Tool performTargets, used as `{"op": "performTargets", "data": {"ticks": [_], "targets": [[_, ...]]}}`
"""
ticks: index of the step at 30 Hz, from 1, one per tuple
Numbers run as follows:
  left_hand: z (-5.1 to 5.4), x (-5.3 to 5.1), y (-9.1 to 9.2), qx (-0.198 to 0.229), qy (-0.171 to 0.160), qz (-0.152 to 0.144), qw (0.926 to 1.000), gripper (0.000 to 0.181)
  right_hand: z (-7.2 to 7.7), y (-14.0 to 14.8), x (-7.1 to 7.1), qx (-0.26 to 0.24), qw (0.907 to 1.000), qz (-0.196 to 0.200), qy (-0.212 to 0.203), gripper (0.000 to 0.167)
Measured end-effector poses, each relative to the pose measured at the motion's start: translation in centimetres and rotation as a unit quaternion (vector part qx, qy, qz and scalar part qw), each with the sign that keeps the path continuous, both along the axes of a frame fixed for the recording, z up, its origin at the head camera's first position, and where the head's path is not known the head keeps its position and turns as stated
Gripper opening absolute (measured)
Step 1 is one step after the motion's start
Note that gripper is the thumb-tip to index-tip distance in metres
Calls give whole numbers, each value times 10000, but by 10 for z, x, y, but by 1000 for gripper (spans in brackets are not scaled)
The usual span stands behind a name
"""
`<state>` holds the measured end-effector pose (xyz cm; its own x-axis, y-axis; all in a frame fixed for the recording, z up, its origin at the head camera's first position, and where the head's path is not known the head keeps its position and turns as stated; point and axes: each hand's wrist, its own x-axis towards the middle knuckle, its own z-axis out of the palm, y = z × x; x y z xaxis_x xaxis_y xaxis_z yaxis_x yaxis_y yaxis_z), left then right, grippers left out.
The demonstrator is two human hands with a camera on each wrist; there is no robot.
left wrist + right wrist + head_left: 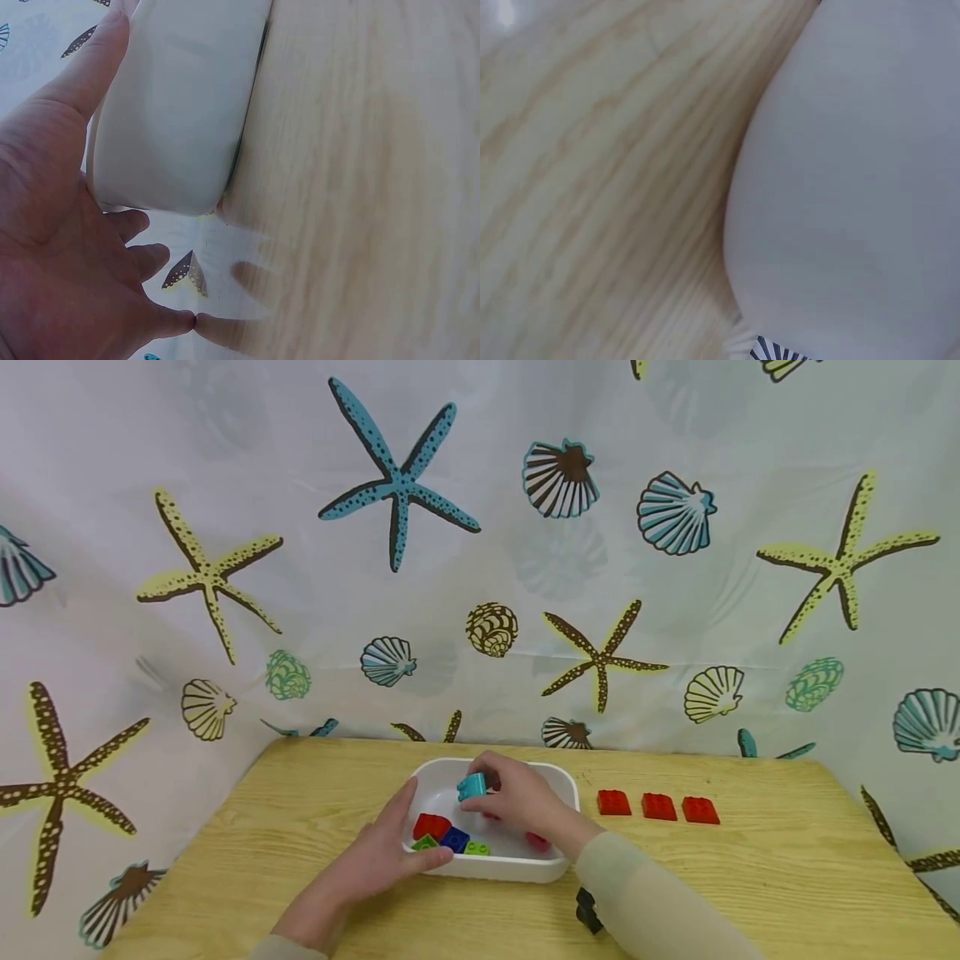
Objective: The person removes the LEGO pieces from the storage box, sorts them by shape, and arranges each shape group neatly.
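Observation:
In the head view, a white bin (517, 868) stands on the table. My left hand (375, 860) grips its left end, thumb over the front rim; the left wrist view shows this hand (67, 225) around a corner of the bin (172, 112). Above the bin's interior, my right hand (521, 793) pinches a teal block (471, 787) between thumb and fingers. Inside, at the front left, lie a red block (431, 825), a blue block (454, 840) and green ones (477, 848). A pinkish-red piece (537, 841) lies at the right. The right wrist view shows the bin wall (840, 187), not the fingers.
Three red blocks, left (613, 802), middle (659, 807) and right (701, 810), stand in a row on the wooden table (787, 877), right of the bin. A black object (588, 912) lies beside my right sleeve, partly hidden. A patterned curtain (480, 568) hangs behind and at both sides.

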<state>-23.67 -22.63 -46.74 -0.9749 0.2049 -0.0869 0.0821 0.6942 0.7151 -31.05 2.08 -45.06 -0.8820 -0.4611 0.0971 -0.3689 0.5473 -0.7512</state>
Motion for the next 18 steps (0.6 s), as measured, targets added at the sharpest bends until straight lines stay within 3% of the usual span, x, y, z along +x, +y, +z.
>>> {"op": "performTargets", "data": {"ticks": [11,18], "targets": [[0,-1,3,-25,-84,53,9999,130,11,20,4,-127,9995,-254,-158,36],[1,-2,3,-50,-98,93,9999,131,18,35,8,-270,9995,-155,-28,36]]}}
